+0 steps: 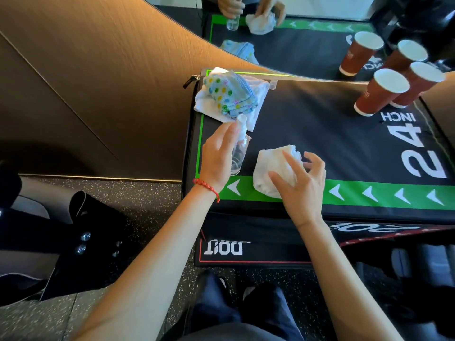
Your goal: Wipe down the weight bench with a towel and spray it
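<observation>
Head view: towel (pixel 270 168) under right hand (pixel 299 190), spray bottle (pixel 239 153) in left hand (pixel 218 157).

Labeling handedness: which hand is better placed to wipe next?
Right. The right hand already rests on the white towel on the bench top; the left hand holds the spray bottle.
</observation>
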A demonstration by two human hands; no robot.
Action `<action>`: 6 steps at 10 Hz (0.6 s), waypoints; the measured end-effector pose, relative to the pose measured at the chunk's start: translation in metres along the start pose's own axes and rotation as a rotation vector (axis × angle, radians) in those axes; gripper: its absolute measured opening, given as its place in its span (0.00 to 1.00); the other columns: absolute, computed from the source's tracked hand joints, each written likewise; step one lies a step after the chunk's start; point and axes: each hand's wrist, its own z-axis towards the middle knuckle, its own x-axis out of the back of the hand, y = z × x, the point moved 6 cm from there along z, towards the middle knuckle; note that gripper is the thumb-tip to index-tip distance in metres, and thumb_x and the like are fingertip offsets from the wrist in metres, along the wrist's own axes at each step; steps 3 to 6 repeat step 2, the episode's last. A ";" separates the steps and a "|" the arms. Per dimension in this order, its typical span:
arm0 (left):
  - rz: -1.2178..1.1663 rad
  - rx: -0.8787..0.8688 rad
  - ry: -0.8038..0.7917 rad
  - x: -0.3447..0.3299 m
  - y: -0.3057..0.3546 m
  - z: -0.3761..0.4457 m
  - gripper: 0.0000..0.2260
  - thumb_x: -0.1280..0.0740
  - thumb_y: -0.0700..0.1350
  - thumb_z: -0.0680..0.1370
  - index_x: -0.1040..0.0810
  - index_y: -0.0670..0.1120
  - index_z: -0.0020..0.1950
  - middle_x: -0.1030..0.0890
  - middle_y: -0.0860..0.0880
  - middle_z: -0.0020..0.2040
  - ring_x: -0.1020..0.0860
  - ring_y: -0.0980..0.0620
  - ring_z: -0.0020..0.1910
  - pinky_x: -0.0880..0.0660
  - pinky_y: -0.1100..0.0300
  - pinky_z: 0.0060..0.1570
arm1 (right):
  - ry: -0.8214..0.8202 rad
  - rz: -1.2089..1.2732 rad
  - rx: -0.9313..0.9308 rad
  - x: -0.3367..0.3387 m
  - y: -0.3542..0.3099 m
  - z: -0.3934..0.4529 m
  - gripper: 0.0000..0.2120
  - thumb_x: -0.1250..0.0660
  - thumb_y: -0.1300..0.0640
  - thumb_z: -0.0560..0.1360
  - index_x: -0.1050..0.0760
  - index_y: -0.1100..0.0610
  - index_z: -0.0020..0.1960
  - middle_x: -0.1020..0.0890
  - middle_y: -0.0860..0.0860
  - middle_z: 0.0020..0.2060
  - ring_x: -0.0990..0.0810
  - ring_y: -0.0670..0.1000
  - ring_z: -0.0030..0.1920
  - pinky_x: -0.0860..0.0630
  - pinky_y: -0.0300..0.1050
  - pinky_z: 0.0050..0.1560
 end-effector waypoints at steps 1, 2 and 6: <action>0.066 -0.044 0.005 0.003 -0.001 -0.009 0.20 0.44 0.61 0.73 0.24 0.49 0.55 0.20 0.42 0.54 0.22 0.44 0.54 0.27 0.46 0.57 | 0.028 0.015 0.023 0.005 0.003 -0.008 0.22 0.28 0.54 0.69 0.25 0.50 0.62 0.34 0.55 0.65 0.34 0.56 0.61 0.34 0.52 0.62; 0.112 -0.094 0.066 0.012 0.000 -0.019 0.26 0.45 0.61 0.73 0.29 0.47 0.64 0.23 0.48 0.57 0.24 0.54 0.56 0.28 0.65 0.55 | 0.061 0.011 0.041 0.009 0.008 -0.018 0.21 0.29 0.53 0.70 0.26 0.51 0.63 0.32 0.55 0.63 0.32 0.56 0.61 0.33 0.55 0.61; 0.112 -0.094 0.066 0.012 0.000 -0.019 0.26 0.45 0.61 0.73 0.29 0.47 0.64 0.23 0.48 0.57 0.24 0.54 0.56 0.28 0.65 0.55 | 0.061 0.011 0.041 0.009 0.008 -0.018 0.21 0.29 0.53 0.70 0.26 0.51 0.63 0.32 0.55 0.63 0.32 0.56 0.61 0.33 0.55 0.61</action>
